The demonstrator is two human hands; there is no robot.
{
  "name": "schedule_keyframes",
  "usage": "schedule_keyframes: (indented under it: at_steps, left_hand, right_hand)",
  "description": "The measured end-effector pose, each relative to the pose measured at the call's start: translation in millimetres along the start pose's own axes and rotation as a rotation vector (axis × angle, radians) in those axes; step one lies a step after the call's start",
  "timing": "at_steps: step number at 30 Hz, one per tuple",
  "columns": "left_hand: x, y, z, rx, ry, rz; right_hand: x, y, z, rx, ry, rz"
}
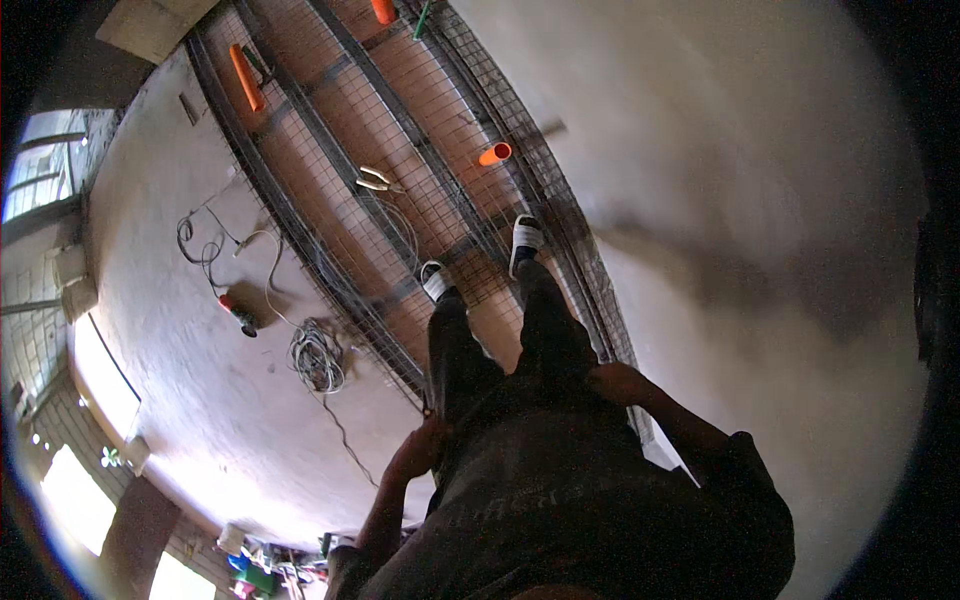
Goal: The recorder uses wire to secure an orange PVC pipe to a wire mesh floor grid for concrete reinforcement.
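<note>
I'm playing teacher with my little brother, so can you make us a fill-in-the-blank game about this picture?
1. Between the left grip and the right grip, the coiled cable is nearer the ____ one.
2. The pipe nearest the shoes is coloured ____.
3. The power tool on the floor is coloured ____ and black.
4. The number of shoes in view is ____.

Missing words: left; orange; red; two.

You have two hands in view, two white-and-dark shoes, three orange pipes, one bright green rod, one pair of pliers, one red-and-black power tool and one coil of cable.
</note>
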State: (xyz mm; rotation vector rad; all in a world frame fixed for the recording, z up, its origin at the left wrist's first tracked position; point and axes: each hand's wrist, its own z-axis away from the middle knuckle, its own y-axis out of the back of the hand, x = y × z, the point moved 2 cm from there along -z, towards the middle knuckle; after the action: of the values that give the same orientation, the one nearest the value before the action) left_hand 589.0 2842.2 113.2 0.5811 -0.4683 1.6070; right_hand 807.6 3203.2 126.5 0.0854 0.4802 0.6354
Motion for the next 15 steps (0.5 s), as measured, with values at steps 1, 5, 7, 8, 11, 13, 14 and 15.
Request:
schedule_keyframes:
  at_steps: [1, 5, 7, 8, 11, 13, 14, 15]
  left_hand:
    - [5, -10, 0, 0.005, 0.004, 0.106]
    - [33, -37, -9, -0.116, 0.211, 0.214]
    - [51, -48, -15, -0.243, 0.32, 0.246]
    - [60, -58, -19, -0.199, 0.338, 0.174]
    - [46, -88, -32, -0.347, 0.41, 0.391]
    - [65, -74, -57, -0.427, 0.301, 0.311]
    - [67, -68, -75, -0.496, 0.183, 0.231]
    - [60, -61, -98, -0.595, 0.195, 0.249]
  right_hand:
    - [22, -1, -8, -0.009, 0.006, 0.007]
    - [54, 5, -32, -0.171, 0.255, 0.096]
    - [55, 24, -44, -0.275, 0.23, 0.131]
    - [60, 30, -48, -0.357, 0.281, 0.125]
    - [78, 50, -74, -0.592, 0.252, 0.105]
    - [90, 65, -95, -0.744, 0.157, 0.084]
    - [96, 79, -113, -0.703, 0.15, 0.017]
    - [100, 94, -132, -0.663, 0.141, -0.05]
